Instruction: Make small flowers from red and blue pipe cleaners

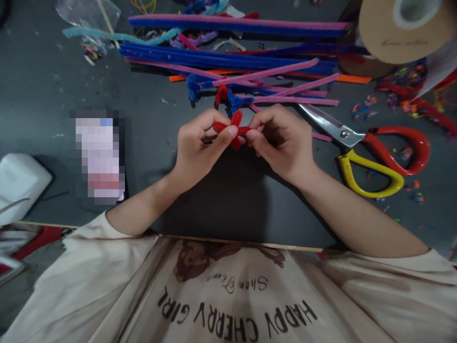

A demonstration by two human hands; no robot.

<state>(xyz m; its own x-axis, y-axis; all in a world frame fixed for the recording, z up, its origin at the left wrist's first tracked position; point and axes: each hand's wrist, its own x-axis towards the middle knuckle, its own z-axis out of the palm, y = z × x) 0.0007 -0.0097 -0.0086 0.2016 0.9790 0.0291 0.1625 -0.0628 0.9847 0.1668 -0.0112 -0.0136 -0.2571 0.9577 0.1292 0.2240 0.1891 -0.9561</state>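
Note:
A red pipe-cleaner flower [236,119] with several looped petals is held in the air between both hands. My left hand [200,143] pinches it, the thumb resting near its centre. On the other side my right hand [282,143] grips the tip of one petal between thumb and finger. Just beyond the hands lie finished-looking pieces with pink stems: a blue pipe-cleaner flower [194,87], a red one [221,94] and another blue one [238,101]. The fingertips partly cover the red flower, so its underside is hidden.
Scissors [345,134] with red and yellow handles lie at right, blades partly open. Blue pipe cleaners [221,58] stretch across the back. A cardboard spool [378,35] stands back right. A phone [102,157] and white device [21,186] are left; colourful scraps [369,102] litter the right.

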